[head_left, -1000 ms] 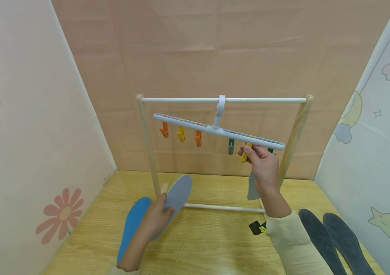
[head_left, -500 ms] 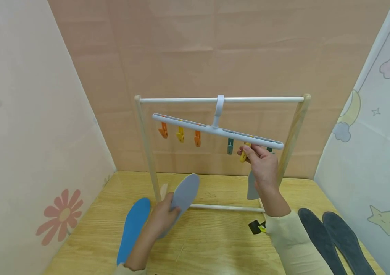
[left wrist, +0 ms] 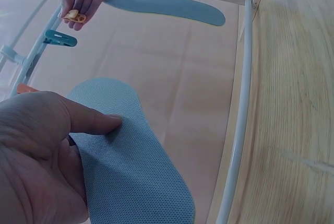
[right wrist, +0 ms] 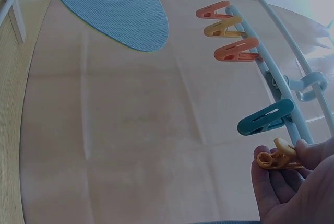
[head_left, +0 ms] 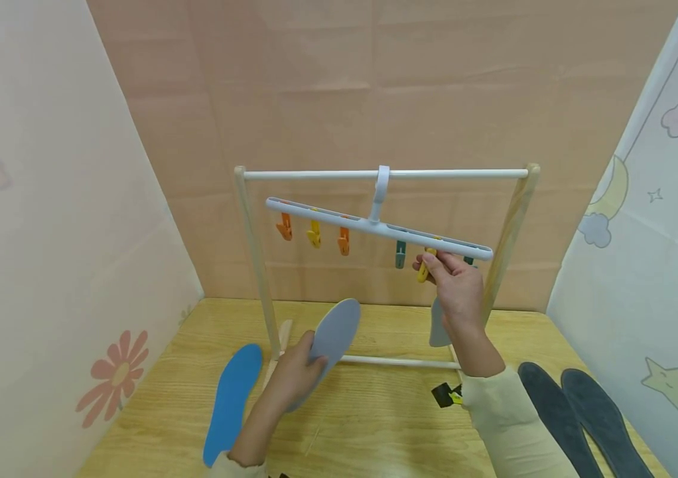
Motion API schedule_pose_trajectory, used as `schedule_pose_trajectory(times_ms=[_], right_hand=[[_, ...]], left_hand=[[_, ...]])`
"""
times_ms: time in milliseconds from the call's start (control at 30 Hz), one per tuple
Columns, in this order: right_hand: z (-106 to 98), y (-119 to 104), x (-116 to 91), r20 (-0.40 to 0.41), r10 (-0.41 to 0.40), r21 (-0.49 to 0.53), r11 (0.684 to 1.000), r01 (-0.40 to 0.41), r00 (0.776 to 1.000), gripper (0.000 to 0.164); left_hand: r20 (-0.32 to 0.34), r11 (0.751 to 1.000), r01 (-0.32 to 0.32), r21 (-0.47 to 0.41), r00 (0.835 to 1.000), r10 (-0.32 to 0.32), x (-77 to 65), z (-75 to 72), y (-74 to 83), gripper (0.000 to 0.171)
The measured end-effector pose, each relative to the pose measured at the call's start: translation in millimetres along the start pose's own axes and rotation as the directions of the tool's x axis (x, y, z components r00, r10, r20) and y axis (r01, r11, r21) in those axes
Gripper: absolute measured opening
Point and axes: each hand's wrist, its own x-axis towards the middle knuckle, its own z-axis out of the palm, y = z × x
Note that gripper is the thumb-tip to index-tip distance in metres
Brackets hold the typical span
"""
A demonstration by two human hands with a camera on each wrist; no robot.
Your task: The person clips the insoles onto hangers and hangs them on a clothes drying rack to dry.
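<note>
My left hand (head_left: 297,373) grips a grey insole (head_left: 337,328) by its side, with the thumb flat on the mesh face in the left wrist view. The insole is tilted up above the table, lower than the hanger. Up at the right half of a white clip hanger (head_left: 321,214), my right hand (head_left: 463,292) pinches a yellow clothespin (right wrist: 276,158) between thumb and fingers. A second grey insole (left wrist: 167,4) hangs at the hanger's right end, partly hidden behind the right hand in the head view. Beside the pinched clothespin hangs a dark green clothespin (right wrist: 266,118).
The hanger tilts down to the right on the rack's white bar (head_left: 315,175). Orange clothespins (head_left: 343,242) and another yellow one hang on its left half. On the table (head_left: 375,425) lie a blue insole (head_left: 233,398), two dark insoles (head_left: 604,418) and a small black item (head_left: 443,396).
My left hand has moved right and slightly up with the grey insole, toward the rack's middle. The right hand has stayed on the yellow clothespin.
</note>
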Motion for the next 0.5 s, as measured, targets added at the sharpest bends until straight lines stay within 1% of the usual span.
schedule_pose_trajectory(times_ms=[267,500], right_hand=[[-1,0,1,-0.013,0.021,0.016,1.000,-0.021,1.000,0.041],[0,2,2,0.003,-0.001,0.011,1.000,0.001,1.000,0.039]], left_hand=[[0.012,1.000,-0.006,-0.026,1.000,0.006,5.8,7.2,6.7,0.041],[0.012,1.000,-0.005,-0.025,1.000,0.006,8.2,11.8,12.0,0.040]])
